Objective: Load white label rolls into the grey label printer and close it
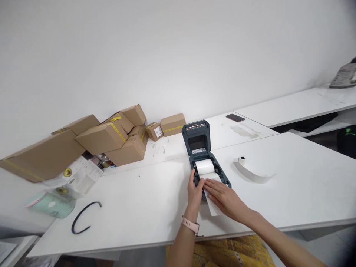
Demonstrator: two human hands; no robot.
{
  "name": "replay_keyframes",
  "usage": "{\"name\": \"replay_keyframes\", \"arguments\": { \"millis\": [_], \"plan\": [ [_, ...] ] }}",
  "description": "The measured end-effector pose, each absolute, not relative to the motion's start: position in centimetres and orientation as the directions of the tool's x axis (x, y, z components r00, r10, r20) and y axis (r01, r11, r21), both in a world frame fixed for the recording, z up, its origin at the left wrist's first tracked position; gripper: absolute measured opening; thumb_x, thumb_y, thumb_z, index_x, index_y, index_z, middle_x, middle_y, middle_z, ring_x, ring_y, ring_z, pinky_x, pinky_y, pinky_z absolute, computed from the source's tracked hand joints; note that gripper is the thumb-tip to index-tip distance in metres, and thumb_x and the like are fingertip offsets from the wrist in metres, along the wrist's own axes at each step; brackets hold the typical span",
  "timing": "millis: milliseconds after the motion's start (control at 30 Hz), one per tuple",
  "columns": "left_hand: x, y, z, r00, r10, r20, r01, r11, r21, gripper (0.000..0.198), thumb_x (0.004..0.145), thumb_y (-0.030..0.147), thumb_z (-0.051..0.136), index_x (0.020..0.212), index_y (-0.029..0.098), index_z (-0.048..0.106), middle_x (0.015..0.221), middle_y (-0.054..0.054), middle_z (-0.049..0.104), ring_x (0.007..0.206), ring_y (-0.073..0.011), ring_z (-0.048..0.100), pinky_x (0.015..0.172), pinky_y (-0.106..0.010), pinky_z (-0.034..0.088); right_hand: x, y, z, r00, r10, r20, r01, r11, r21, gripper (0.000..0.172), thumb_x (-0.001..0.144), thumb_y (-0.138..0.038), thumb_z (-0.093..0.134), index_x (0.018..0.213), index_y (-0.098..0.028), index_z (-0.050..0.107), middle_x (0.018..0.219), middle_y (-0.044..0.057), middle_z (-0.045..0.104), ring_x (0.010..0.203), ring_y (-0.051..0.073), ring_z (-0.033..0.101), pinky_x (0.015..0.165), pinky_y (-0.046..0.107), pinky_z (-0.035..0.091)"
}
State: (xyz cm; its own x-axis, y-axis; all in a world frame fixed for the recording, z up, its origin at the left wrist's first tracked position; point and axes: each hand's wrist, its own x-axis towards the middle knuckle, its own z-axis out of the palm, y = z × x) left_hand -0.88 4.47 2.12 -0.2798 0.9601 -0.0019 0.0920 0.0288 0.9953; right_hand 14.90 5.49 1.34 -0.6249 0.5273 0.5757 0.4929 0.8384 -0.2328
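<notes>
A dark blue-grey label printer [224, 177] lies on the white table with its lid [197, 139] raised. Inside it sits a white paper roll [205, 166], and its loose paper strip [213, 207] hangs over the printer's front. My left hand [195, 191], with a pink band at the wrist, grips the printer's left side, thumb at the strip. Lying across the strip, my right hand [221, 196] has its fingers stretched out flat, their tips touching the left thumb. Its palm side is hidden.
Right of the printer, a small paper roll [242, 161] trails a curled tail. Several cardboard boxes [125, 150] are stacked at the back left. A black curved band [74, 222], a mint-green pouch [54, 204] and a phone [235, 117] also lie on the tables.
</notes>
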Motion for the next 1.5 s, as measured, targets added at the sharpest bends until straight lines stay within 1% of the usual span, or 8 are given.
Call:
{"name": "replay_keyframes", "arguments": {
  "millis": [167, 267, 533, 933, 1067, 1167, 1367, 1500],
  "plan": [
    [-0.1, 5.2, 3.9, -0.349, 0.924, 0.154, 0.502, 0.045, 0.863, 0.057, 0.086, 0.035, 0.059, 0.14, 0.024, 0.047, 0.155, -0.008, 0.035, 0.145, -0.0278, 0.027, 0.116, -0.045, 0.028, 14.3, 4.7, 1.1, -0.596, 0.512, 0.618, 0.514, 0.835, -0.196, 0.041, 0.094, -0.016, 0.046, 0.135, -0.013, 0.053, 0.136, 0.014, 0.058, 0.129, 0.027, 0.052, 0.102, 0.046, 0.05],
    [0.4, 6.1, 5.5, -0.155, 0.94, 0.305, 0.736, -0.097, 0.67, 0.034, 0.087, 0.026, 0.055, 0.12, 0.027, 0.066, 0.148, -0.005, 0.047, 0.142, -0.0257, 0.033, 0.119, -0.047, 0.018, 13.8, 4.6, 1.4, -0.586, 0.509, 0.63, 0.505, 0.838, -0.208, 0.034, 0.095, -0.016, 0.045, 0.126, -0.013, 0.059, 0.126, 0.015, 0.065, 0.122, 0.028, 0.057, 0.1, 0.047, 0.051],
    [0.6, 6.5, 7.4, 0.289, 0.939, 0.186, 0.758, -0.343, 0.555, 0.036, 0.094, 0.03, 0.044, 0.071, 0.027, 0.072, 0.107, 0.0, 0.075, 0.11, -0.0202, 0.065, 0.119, -0.049, 0.01, 13.0, 4.2, 1.3, -0.562, 0.498, 0.66, 0.452, 0.854, -0.259, 0.025, 0.092, -0.013, 0.046, 0.11, -0.012, 0.063, 0.109, 0.017, 0.07, 0.105, 0.029, 0.065, 0.089, 0.049, 0.055],
    [0.6, 4.1, 6.4, 0.258, 0.926, 0.274, 0.607, -0.376, 0.701, 0.039, 0.095, 0.047, 0.04, 0.118, 0.033, 0.068, 0.134, -0.003, 0.06, 0.135, -0.0265, 0.046, 0.12, -0.052, 0.011, 16.8, 4.3, 3.7, -0.645, 0.569, 0.509, 0.377, 0.817, -0.436, 0.026, 0.096, -0.023, 0.045, 0.106, -0.022, 0.069, 0.106, 0.009, 0.073, 0.101, 0.025, 0.067, 0.086, 0.039, 0.055],
    [0.1, 1.9, 5.5, 0.22, 0.926, 0.305, 0.602, -0.375, 0.705, 0.036, 0.096, 0.041, 0.042, 0.116, 0.03, 0.069, 0.133, -0.005, 0.062, 0.136, -0.0271, 0.044, 0.12, -0.054, 0.011, 19.9, 7.9, 6.1, -0.395, 0.72, 0.571, 0.383, 0.694, -0.609, 0.024, 0.095, -0.039, 0.05, 0.096, -0.024, 0.069, 0.099, 0.007, 0.074, 0.093, 0.024, 0.068, 0.082, 0.038, 0.056],
    [-0.3, 0.6, 4.6, 0.216, 0.915, 0.34, 0.64, -0.396, 0.659, 0.032, 0.094, 0.037, 0.047, 0.116, 0.029, 0.069, 0.13, -0.007, 0.064, 0.134, -0.0296, 0.046, 0.119, -0.059, 0.014, 20.9, 12.8, 9.0, -0.123, 0.763, 0.635, 0.425, 0.619, -0.661, 0.034, 0.094, -0.047, 0.048, 0.115, -0.026, 0.064, 0.119, 0.008, 0.067, 0.113, 0.026, 0.061, 0.096, 0.044, 0.05],
    [0.0, -1.3, 3.8, 0.212, 0.9, 0.381, 0.666, -0.418, 0.618, 0.032, 0.094, 0.034, 0.047, 0.119, 0.03, 0.067, 0.131, -0.008, 0.063, 0.131, -0.0312, 0.05, 0.116, -0.062, 0.019, 17.2, 22.4, 15.7, -0.203, 0.831, 0.517, 0.373, 0.554, -0.744, 0.066, 0.093, -0.065, 0.034, 0.146, -0.026, 0.035, 0.156, 0.009, 0.032, 0.144, 0.028, 0.027, 0.117, 0.053, 0.022],
    [0.8, -2.3, 3.9, 0.179, 0.928, 0.328, 0.607, -0.367, 0.705, 0.03, 0.092, 0.036, 0.05, 0.114, 0.031, 0.07, 0.133, -0.008, 0.061, 0.135, -0.0315, 0.044, 0.118, -0.061, 0.016, 14.2, 25.7, 17.7, -0.285, 0.875, 0.391, 0.274, 0.465, -0.842, 0.064, 0.093, -0.067, 0.029, 0.14, -0.026, 0.043, 0.154, 0.007, 0.037, 0.142, 0.026, 0.032, 0.117, 0.048, 0.023]
  ]
}}
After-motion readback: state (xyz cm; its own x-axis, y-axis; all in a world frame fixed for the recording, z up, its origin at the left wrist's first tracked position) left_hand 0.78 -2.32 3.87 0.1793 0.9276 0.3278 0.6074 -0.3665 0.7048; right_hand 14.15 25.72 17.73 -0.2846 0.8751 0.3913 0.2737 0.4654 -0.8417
